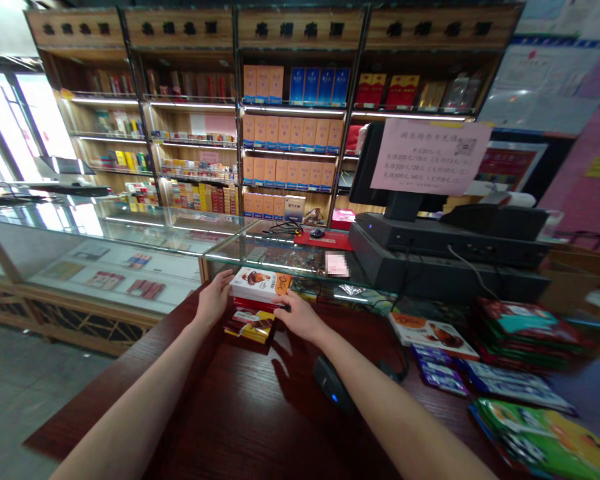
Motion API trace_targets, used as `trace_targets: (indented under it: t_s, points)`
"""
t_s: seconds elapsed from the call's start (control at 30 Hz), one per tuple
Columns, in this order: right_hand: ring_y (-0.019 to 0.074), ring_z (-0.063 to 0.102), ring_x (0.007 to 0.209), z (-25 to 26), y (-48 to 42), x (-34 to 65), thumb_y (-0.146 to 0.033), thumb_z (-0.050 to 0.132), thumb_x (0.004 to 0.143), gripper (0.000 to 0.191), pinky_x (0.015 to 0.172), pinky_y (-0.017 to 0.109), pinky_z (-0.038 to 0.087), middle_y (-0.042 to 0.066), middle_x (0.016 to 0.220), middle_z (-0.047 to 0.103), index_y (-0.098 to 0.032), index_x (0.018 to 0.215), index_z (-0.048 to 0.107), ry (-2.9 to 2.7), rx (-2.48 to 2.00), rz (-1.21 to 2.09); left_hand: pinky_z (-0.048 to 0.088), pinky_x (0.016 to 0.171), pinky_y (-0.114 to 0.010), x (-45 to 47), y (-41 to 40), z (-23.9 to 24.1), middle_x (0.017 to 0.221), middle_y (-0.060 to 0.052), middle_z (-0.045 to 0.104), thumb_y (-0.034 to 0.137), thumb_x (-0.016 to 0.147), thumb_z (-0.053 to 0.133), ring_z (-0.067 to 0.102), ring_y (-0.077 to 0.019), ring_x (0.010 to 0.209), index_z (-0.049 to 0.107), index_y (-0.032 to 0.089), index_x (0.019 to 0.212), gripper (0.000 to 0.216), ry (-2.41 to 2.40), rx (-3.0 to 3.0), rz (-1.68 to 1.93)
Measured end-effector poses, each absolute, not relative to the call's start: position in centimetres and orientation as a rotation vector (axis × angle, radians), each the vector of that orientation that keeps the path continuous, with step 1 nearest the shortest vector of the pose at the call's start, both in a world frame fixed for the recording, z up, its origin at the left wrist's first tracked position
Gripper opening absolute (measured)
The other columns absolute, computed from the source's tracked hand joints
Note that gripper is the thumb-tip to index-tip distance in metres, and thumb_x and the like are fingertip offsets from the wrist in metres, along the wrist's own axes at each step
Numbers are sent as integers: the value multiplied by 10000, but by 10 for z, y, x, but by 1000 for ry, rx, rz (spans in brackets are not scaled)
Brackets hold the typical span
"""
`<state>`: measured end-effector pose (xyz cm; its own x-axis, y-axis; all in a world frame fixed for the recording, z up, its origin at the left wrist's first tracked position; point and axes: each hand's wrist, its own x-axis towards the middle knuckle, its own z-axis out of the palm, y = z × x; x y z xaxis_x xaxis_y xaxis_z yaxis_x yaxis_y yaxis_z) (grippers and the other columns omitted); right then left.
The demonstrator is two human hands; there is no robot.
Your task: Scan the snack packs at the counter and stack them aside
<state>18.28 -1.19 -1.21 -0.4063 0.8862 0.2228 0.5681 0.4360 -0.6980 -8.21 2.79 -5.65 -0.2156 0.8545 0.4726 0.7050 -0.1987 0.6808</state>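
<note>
A white-and-orange chocolate box point(257, 283) lies flat on top of a red pack point(253, 305) near the glass case. My left hand point(215, 300) grips the box's left end, fingers along its edge. At the opposite end, my right hand point(300, 317) has its thumb and fingers closed on the near right corner. Just in front of this stack, some yellow-and-brown chocolate packs point(250, 325) rest on the dark wooden counter point(220, 400). A black barcode scanner point(333, 383) with a blue light sits beneath my right forearm, partly covered by it.
To the right lie another white-and-orange box point(433, 337), purple packs point(440, 369), green snack bags point(545, 437) and a stack of red-green bags point(525, 333). A cash register with monitor point(430, 157) stands behind them. Glass display cases point(130, 230) adjoin the counter, with stocked shelves point(290, 110) beyond.
</note>
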Motion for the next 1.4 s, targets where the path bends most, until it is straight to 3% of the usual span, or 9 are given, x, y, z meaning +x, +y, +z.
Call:
trace_targets:
  t_s: [0.23,0.7,1.2,1.4]
  points:
    - [245,624,1175,-13,-10,184,-191,575,829,352,1043,329,458,105,1311,601,-174,1132,752,-2124,-1194,686,474,1054,-344,-81,28,-60,1239,-45,725,227,904,471,657,-190,1189,550,226,1323,426,1911,1865,1399]
    - [289,505,1357,-18,-8,185,-228,605,826,382,1159,384,353,87,1462,531,-210,1183,741,-2109,-1246,709,457,1070,-337,-76,24,-60,1277,-28,706,202,919,471,656,-184,1192,551,256,1353,445,2040,1878,1334]
    - [262,617,1219,-17,-6,187,-196,576,822,361,1075,349,445,104,1354,613,-170,1134,755,-2086,-1147,746,453,1087,-351,-73,20,-62,1282,-48,702,216,930,461,649,-210,1202,576,226,1358,443,2084,1886,1353]
    - [276,564,1291,-15,-12,185,-212,605,807,386,1140,375,377,97,1360,601,-193,1167,744,-2081,-1198,752,457,1084,-361,-73,20,-58,1294,-44,695,212,923,458,645,-219,1207,566,233,1366,456,2088,1875,1322]
